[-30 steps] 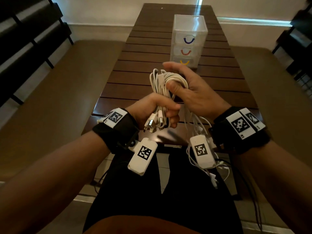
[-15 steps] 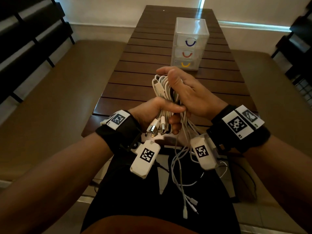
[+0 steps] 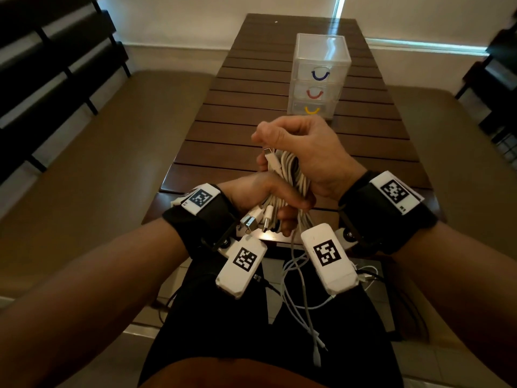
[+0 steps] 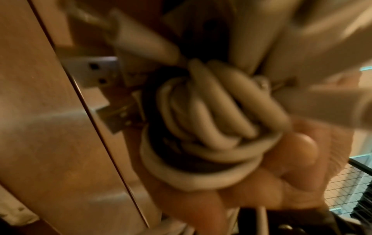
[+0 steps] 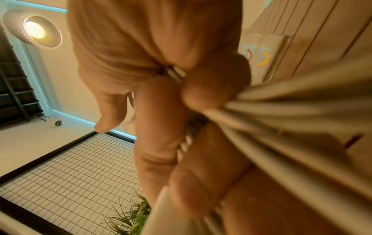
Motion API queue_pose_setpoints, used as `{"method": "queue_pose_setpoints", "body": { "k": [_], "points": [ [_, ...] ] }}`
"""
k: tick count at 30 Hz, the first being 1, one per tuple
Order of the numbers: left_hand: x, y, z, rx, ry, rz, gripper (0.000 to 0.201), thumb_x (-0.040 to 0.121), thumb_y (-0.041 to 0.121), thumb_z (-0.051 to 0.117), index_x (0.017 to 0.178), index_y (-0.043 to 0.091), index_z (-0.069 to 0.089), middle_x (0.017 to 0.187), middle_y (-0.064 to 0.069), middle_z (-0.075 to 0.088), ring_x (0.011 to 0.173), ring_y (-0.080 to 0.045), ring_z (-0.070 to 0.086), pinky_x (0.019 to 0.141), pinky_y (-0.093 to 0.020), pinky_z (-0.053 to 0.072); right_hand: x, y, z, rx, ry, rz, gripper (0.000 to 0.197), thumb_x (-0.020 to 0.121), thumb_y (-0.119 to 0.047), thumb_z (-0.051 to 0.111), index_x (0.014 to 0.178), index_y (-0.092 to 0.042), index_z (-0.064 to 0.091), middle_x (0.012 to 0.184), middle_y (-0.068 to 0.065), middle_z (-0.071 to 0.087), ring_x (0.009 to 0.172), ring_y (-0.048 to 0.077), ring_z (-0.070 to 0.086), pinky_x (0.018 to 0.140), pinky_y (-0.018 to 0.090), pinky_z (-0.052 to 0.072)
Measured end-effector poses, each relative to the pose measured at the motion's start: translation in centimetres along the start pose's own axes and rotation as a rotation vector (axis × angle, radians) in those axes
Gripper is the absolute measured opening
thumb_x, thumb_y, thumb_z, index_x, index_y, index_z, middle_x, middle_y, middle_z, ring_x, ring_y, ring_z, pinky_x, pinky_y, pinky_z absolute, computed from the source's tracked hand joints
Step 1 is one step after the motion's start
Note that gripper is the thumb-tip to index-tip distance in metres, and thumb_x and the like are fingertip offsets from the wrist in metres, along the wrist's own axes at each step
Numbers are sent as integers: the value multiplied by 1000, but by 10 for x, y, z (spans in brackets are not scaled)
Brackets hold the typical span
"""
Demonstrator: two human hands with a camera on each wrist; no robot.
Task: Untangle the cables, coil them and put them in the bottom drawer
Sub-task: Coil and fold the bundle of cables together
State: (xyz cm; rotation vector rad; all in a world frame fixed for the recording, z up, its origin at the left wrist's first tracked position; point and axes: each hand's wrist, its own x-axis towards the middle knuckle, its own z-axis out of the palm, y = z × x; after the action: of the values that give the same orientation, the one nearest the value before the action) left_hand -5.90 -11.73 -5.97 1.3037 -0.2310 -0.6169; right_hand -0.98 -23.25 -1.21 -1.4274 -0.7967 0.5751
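Note:
A bundle of white cables [image 3: 291,177] is held over the near edge of the table. My left hand [image 3: 265,197] grips its lower part, with USB plugs [image 3: 253,219] sticking out below the fist. My right hand [image 3: 302,147] is curled round the upper loops, thumb over the top. Loose cable ends [image 3: 305,312] hang down over my lap. In the left wrist view the coiled cables [image 4: 213,120] lie against my fingers [image 4: 289,152]. In the right wrist view cable strands [image 5: 292,111] run out from under my curled fingers [image 5: 213,85]. The clear drawer unit [image 3: 321,77] stands further back; its bottom drawer [image 3: 312,109] has a yellow handle and looks closed.
The brown slatted table [image 3: 251,127] stretches away from me. Padded benches [image 3: 112,141] run along both sides. Dark slatted chair backs [image 3: 42,65] stand at the far left and far right.
My right hand has turned over the top of the bundle and closed round the loops. More loose cable hangs lower over my lap. The left hand keeps its grip.

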Motion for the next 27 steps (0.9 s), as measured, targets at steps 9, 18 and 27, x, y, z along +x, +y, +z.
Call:
{"method": "queue_pose_setpoints", "body": {
  "k": [9, 18, 27],
  "points": [
    [2, -10, -1, 154, 52, -10, 19, 79, 13, 67, 63, 19, 76, 55, 0, 66, 54, -13, 65, 60, -25, 54, 2, 17, 18, -24, 267, -103, 38, 81, -21, 75, 52, -9, 54, 47, 2, 52, 44, 21, 50, 49, 25, 47],
    [1, 3, 3, 193, 274, 134, 19, 69, -5, 62, 83, 4, 69, 79, -4, 73, 76, -14, 70, 71, -22, 54, 13, 9, 18, -113, 339, -156, 36, 84, -24, 73, 56, -10, 55, 46, -3, 50, 44, 15, 47, 49, 24, 44],
    [-1, 5, 1, -46, 234, 163, 24, 74, -4, 55, 76, 8, 76, 77, -7, 74, 73, -18, 72, 70, -26, 56, 26, 2, 14, -242, 319, -175, 12, 87, -21, 70, 94, -19, 60, 84, -1, 63, 64, 15, 61, 61, 36, 56]
  ]
}}
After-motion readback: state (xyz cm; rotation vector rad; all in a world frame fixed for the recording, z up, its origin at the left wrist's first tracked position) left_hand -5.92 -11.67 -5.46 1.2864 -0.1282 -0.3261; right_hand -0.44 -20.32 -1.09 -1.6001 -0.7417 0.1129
